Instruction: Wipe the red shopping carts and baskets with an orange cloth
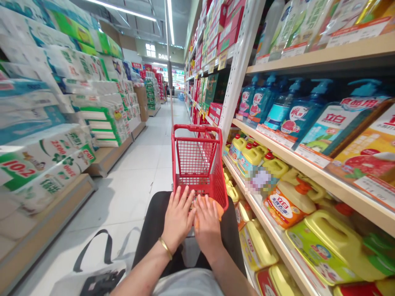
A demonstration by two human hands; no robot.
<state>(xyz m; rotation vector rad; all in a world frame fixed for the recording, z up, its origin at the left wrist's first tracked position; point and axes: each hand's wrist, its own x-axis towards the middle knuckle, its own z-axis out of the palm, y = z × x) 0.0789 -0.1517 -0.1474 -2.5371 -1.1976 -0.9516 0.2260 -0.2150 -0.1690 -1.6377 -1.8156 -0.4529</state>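
Note:
My left hand (179,216) is held out, palm down and fingers spread, above my knees, with a gold bangle (166,248) on its wrist. Beside it, my right hand (207,224) has its fingers stretched out over a folded orange cloth-like thing (218,207), mostly hidden under that hand. Whether the hand presses on it I cannot tell. Just beyond my fingertips stands a red plastic shopping basket (197,128) with mesh walls and a raised handle frame. Neither hand is closed round anything.
Shelves (308,144) on the right bear pump bottles (293,109) and yellow detergent jugs (262,242). Stacked tissue packs (52,160) line the left. A white bag (92,275) with black handles sits on the floor at my left. The tiled aisle (138,172) runs ahead.

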